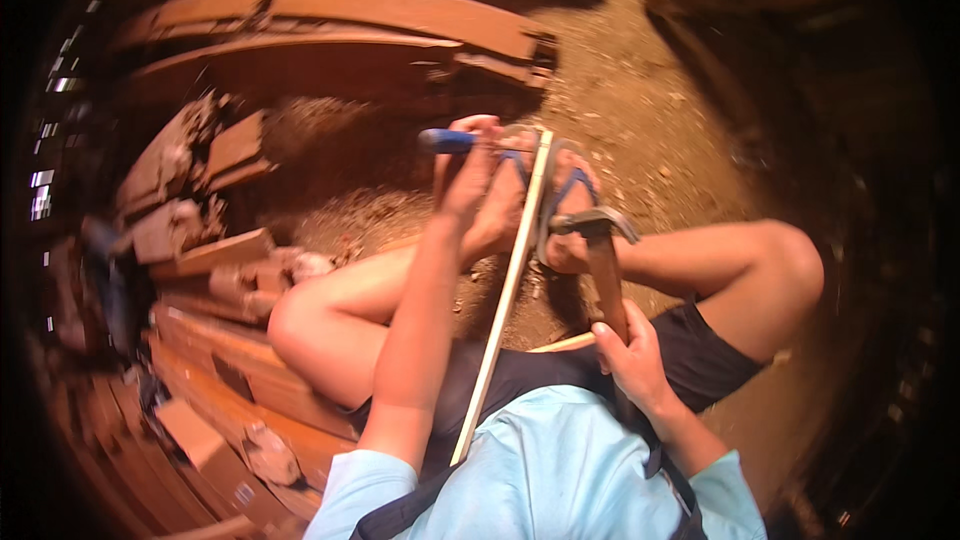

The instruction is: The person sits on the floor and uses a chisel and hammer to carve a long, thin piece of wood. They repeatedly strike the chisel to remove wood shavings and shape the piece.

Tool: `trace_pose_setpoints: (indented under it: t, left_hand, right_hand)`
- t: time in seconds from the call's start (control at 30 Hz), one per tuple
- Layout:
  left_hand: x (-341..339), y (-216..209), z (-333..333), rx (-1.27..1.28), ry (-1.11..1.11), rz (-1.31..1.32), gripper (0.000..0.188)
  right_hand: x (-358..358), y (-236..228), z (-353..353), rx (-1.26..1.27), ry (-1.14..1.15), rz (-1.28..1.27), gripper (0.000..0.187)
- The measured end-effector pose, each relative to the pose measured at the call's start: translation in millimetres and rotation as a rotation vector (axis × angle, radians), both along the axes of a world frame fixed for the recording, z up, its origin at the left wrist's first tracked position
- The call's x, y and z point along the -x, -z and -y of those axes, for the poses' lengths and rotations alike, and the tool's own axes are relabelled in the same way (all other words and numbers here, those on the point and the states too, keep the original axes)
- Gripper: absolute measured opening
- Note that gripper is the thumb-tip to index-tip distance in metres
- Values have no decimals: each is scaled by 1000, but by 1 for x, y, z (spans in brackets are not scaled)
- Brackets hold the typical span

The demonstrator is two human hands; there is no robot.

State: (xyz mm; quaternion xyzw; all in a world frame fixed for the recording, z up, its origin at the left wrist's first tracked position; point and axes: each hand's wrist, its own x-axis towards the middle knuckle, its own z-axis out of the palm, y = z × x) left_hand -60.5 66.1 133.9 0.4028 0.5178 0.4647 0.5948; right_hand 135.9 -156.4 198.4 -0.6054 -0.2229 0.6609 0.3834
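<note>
My left hand point(468, 168) is closed around a blue-handled tool point(447, 141) near my feet. Its thin shaft points right, toward the upper end of a long, pale wooden strip point(513, 285); blur hides the shape of its tip. That strip runs from between my feet down to my waist. In my right hand point(636, 358), over my lap, is a hammer point(606, 275) with a wooden handle and a curved metal head. The hammer head is up near my right ankle, apart from the strip.
Long brown boards point(400, 15) lie beyond my feet at the far left. Stacked planks point(240, 365) and broken wood blocks point(235, 148) crowd my left side. My sandalled feet point(572, 185) rest on a dirt floor point(650, 90) strewn with wood chips.
</note>
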Motion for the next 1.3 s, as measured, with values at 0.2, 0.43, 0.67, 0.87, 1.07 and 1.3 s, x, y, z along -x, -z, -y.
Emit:
trace_pose_setpoints:
  t: [0.2, 0.43, 0.67, 0.87, 1.07, 1.3]
  left_hand:
    - [-27, -61, 64, -584, 166, -319, 16]
    - [-35, -96, 159, -863, 313, -417, 13]
    - [30, -130, 166, -853, 593, -437, 45]
    - [284, -128, 162, -492, -213, -1107, 50]
    - [532, -111, 250, 540, -871, -1375, 66]
    - [541, -69, 269, 746, -916, -950, 65]
  right_hand:
    - [11, 15, 0, 82, 216, -106, 45]
    - [7, 35, -28, -328, 222, -223, 42]
    - [19, 18, -51, 38, 79, -278, 15]
    - [14, 21, -39, 137, 240, -428, 10]
    - [-13, 37, -37, 207, 406, -552, 10]
    - [-16, 34, -38, 120, 442, -384, 13]
